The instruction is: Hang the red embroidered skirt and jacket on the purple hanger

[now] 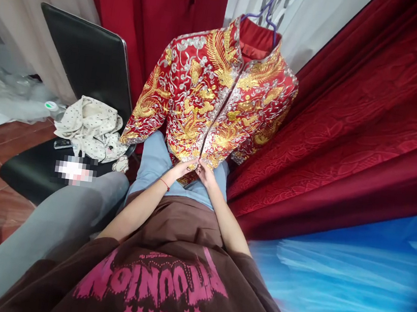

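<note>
Both hands, left hand (180,169) and right hand (204,172), pinch the bottom hem of a red, gold-embroidered jacket (216,100) hanging on a purple hanger (267,15), fingers clamped either side of its front opening; aligned edges and taut cloth would likely serve best.

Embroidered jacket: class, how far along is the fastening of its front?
Done: the red and gold jacket hangs on a purple hanger, front edges meeting most of the way down. In hand: left hand and right hand pinch the bottom hem. Left: that lowest closure.
</note>
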`<state>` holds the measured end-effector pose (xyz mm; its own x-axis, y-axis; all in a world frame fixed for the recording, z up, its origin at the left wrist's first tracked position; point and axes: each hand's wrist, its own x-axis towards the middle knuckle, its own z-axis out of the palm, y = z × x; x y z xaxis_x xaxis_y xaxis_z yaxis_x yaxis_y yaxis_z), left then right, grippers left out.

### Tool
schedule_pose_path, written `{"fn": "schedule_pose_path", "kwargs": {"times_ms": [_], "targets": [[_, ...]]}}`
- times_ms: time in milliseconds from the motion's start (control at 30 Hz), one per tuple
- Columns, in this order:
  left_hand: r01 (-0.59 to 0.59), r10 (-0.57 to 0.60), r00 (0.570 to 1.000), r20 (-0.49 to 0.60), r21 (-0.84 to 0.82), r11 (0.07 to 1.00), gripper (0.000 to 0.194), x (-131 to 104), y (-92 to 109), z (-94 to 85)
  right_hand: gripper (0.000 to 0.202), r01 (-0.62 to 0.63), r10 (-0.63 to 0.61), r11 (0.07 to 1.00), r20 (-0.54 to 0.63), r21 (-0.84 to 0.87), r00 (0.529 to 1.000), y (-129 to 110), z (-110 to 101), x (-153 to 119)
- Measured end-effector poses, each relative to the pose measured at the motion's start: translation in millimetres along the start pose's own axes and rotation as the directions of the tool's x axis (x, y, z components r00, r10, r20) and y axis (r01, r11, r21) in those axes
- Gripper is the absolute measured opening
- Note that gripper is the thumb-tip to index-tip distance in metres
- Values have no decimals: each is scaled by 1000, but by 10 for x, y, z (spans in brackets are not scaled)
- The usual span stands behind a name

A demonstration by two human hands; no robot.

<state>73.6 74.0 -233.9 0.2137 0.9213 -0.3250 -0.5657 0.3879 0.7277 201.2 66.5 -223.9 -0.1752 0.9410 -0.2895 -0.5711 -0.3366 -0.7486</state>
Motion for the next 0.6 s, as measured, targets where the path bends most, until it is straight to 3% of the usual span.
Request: {"fn": "schedule_pose_path", "kwargs": {"times_ms": [333, 600], "targets": [[-101, 100, 992, -72, -5, 995, 37, -27, -45, 68, 25, -10, 10, 1000, 54, 7, 998, -3, -16, 7], [-150, 162, 975, -152, 83, 985, 40, -62, -58, 116, 22, 23, -23, 1000, 1, -2, 1000, -4, -23, 5]]}}
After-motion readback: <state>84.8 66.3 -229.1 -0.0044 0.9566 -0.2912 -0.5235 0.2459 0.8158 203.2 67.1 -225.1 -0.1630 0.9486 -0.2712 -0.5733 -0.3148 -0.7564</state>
